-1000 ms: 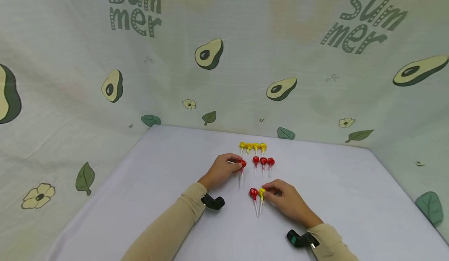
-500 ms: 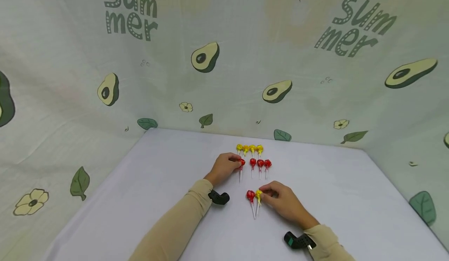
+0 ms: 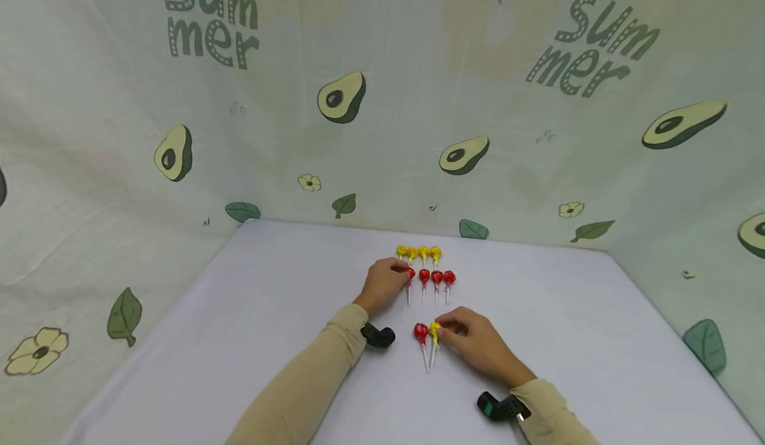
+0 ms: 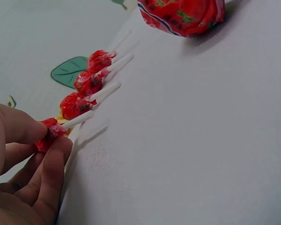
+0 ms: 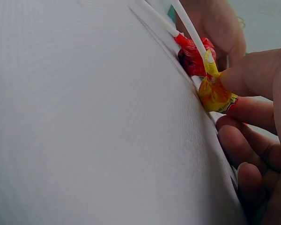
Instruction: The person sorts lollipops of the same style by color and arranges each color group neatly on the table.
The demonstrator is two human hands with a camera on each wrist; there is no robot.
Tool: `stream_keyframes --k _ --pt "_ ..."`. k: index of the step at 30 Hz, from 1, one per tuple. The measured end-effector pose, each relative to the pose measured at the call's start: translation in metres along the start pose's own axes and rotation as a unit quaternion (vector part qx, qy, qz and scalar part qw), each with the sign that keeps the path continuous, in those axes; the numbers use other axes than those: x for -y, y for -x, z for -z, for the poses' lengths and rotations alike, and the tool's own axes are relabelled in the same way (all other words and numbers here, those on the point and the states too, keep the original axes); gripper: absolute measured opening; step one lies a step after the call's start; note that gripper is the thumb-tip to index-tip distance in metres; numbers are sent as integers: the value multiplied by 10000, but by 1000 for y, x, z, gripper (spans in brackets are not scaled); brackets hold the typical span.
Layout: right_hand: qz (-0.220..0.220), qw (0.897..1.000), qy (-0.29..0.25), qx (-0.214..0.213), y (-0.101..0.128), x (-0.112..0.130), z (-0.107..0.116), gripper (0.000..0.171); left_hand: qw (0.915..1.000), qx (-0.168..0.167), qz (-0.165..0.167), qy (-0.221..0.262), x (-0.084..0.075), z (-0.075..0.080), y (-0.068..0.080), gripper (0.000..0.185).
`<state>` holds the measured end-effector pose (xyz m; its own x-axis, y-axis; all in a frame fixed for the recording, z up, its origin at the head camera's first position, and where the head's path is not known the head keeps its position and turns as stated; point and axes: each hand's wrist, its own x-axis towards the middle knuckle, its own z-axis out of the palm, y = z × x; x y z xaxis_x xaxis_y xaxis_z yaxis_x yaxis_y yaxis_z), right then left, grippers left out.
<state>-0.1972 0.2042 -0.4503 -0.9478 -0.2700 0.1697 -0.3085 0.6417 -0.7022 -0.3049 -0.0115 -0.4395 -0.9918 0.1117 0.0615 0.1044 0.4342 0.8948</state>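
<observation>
Lollipops on the table point(image 3: 239, 312): five yellow, five red; left hand point(image 3: 382, 285) pinches the red row's left-end lollipop point(image 3: 409, 274), right hand point(image 3: 475, 345) pinches a nearer yellow lollipop point(image 3: 434, 330) beside a loose red one point(image 3: 421, 332).

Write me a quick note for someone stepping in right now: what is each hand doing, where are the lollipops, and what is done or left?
Left hand: pinches the leftmost red lollipop of the red row, at its wrapped head.
Right hand: pinches a yellow lollipop nearer the person, beside a loose red lollipop.
Laid out: far row of four yellow lollipops; in front of it, a red row of four, counting the one the left hand holds.
Done: both rows sit lined up on the white table, sticks pointing toward the person.
Left: the near yellow and red pair lie outside the rows.
</observation>
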Motion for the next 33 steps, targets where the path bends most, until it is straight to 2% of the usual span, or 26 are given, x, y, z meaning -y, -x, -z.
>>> stream_keyframes --k 7,15,21,33 --pt "-23 10000 -6 65 -2 0 0 17 9997 -26 -47 -255 -1 -3 -6 18" --pt "-145 9998 -23 103 -2 2 1 16 9985 -109 -197 -490 -3 -8 -7 19" --pt "-150 9998 -45 91 -2 0 0 16 9978 -153 -178 -620 -1 -11 -8 17" --pt "-99 9999 -80 20 -2 -1 0 15 9978 -117 -260 -592 -3 -10 -6 17"
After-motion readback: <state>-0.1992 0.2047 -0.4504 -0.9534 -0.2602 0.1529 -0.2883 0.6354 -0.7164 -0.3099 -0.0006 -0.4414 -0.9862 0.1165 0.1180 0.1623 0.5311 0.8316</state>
